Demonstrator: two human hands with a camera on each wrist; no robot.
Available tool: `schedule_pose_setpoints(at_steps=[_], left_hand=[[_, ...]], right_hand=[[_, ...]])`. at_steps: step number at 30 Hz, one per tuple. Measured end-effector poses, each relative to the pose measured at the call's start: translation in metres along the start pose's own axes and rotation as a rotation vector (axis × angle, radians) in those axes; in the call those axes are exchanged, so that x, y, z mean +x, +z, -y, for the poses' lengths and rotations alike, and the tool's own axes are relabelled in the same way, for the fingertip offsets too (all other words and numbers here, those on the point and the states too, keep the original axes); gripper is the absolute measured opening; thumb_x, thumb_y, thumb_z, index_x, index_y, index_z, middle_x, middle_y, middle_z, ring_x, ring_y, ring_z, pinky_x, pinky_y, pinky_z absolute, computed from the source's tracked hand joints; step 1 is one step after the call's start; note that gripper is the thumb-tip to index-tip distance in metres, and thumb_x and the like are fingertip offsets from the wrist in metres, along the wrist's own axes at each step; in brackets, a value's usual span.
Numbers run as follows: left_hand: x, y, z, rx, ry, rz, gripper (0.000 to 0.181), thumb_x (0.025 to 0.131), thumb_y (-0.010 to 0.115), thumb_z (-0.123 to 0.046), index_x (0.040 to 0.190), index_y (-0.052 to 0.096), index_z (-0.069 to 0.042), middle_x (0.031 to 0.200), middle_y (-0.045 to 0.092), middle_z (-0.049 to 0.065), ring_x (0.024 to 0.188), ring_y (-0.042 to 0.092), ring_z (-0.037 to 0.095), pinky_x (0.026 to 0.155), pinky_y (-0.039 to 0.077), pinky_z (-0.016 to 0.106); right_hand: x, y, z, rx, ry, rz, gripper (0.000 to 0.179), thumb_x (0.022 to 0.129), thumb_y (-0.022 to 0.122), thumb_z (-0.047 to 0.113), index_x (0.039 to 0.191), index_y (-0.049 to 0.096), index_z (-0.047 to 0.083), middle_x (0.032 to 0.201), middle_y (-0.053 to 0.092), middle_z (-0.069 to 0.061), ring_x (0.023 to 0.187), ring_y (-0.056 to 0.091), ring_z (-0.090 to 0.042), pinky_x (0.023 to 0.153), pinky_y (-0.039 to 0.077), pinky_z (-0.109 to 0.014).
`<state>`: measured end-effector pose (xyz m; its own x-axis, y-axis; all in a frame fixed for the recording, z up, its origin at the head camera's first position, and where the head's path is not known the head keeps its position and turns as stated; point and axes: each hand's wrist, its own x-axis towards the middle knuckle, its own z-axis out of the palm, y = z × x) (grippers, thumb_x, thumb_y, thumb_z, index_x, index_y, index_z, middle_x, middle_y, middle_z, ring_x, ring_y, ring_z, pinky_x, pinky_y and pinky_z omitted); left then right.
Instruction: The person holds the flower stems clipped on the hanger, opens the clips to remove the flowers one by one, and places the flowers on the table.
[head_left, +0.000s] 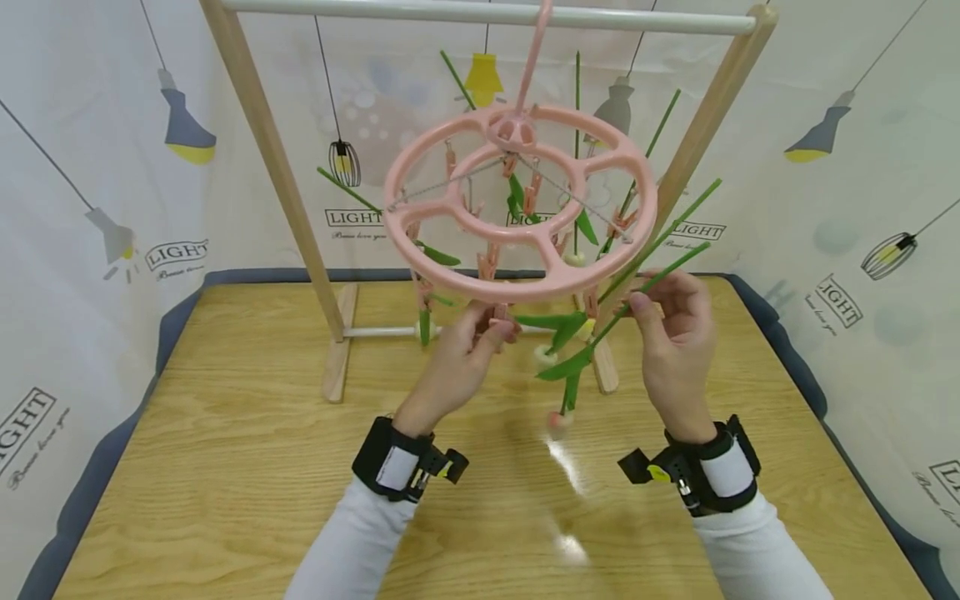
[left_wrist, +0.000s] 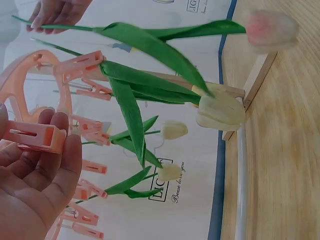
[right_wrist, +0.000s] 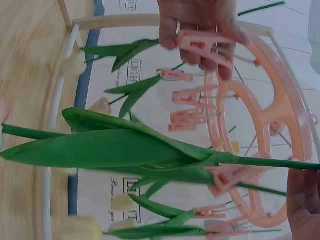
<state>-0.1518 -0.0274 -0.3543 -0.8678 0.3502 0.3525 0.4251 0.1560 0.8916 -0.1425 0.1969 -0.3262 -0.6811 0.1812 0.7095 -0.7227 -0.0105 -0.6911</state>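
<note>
At the front rim of a round pink clip hanger, my left hand grips a hanging pink clothespin between thumb and fingers. My right hand, to the right of the hanger, pinches the green stem of an artificial tulip. Its pink-white bloom points down over the table, leaves below the fingers. In the left wrist view, a cream tulip hangs bloom down from another clothespin beside it. Behind, several more white tulips hang from the hanger's clips.
A wooden stand with light posts carries the hanger by its hook from a white top rail. A lower white bar joins its feet. Beneath lies a wood-grain table, with a lamp-printed backdrop around it.
</note>
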Motion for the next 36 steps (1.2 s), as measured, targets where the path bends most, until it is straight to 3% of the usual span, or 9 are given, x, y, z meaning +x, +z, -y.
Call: schedule_pose_setpoints(at_steps=[5,10,18,22,29,36], left_hand=[[-0.002,-0.006,0.001,-0.004,-0.004,-0.024,0.015,0.103,0.045,-0.017,0.100,0.049,-0.003,0.104,0.066,0.020,0.094,0.064,0.026,0.078,0.056,0.043],[-0.001,-0.011,0.001,-0.052,-0.009,-0.032,0.016,0.103,0.044,-0.016,0.100,0.047,0.000,0.106,0.063,0.023,0.095,0.063,0.032,0.080,0.055,0.053],[-0.003,-0.014,0.002,-0.057,-0.017,-0.047,0.020,0.103,0.046,-0.013,0.118,0.051,-0.001,0.106,0.065,0.025,0.095,0.064,0.036,0.080,0.056,0.052],[-0.004,-0.016,0.003,-0.062,-0.010,-0.049,0.022,0.102,0.046,-0.012,0.120,0.051,0.000,0.107,0.064,0.027,0.094,0.064,0.032,0.080,0.056,0.052],[-0.007,-0.021,0.003,-0.073,-0.009,-0.075,0.027,0.103,0.045,-0.013,0.126,0.049,0.000,0.105,0.063,0.028,0.089,0.061,0.031,0.073,0.051,0.033],[-0.008,-0.023,0.003,-0.079,-0.004,-0.082,0.027,0.103,0.046,-0.012,0.125,0.050,0.001,0.103,0.063,0.028,0.087,0.060,0.028,0.075,0.053,0.041]], right_hand=[[0.006,-0.018,-0.002,-0.065,-0.016,-0.015,0.022,0.091,0.056,-0.011,0.113,0.057,-0.006,0.097,0.061,-0.003,0.082,0.061,-0.014,0.072,0.056,-0.017],[0.014,-0.038,-0.004,-0.127,-0.047,-0.050,0.021,0.091,0.056,-0.011,0.112,0.058,-0.011,0.092,0.061,-0.004,0.078,0.061,-0.015,0.069,0.055,-0.017],[0.021,-0.069,-0.016,-0.216,0.011,-0.087,0.022,0.092,0.055,-0.011,0.114,0.058,-0.010,0.092,0.058,-0.002,0.078,0.060,-0.013,0.067,0.054,-0.014],[0.024,-0.081,-0.023,-0.321,0.078,-0.085,0.023,0.093,0.055,-0.007,0.116,0.056,-0.008,0.092,0.056,0.001,0.078,0.058,-0.010,0.067,0.053,-0.012],[0.036,-0.094,-0.036,-0.378,0.227,-0.110,0.020,0.094,0.057,-0.001,0.114,0.058,0.002,0.101,0.057,0.002,0.078,0.057,-0.009,0.064,0.052,-0.010],[0.053,-0.104,-0.051,-0.535,0.403,-0.089,0.024,0.097,0.055,0.005,0.121,0.055,0.003,0.094,0.052,0.008,0.077,0.055,-0.007,0.061,0.050,-0.006]])
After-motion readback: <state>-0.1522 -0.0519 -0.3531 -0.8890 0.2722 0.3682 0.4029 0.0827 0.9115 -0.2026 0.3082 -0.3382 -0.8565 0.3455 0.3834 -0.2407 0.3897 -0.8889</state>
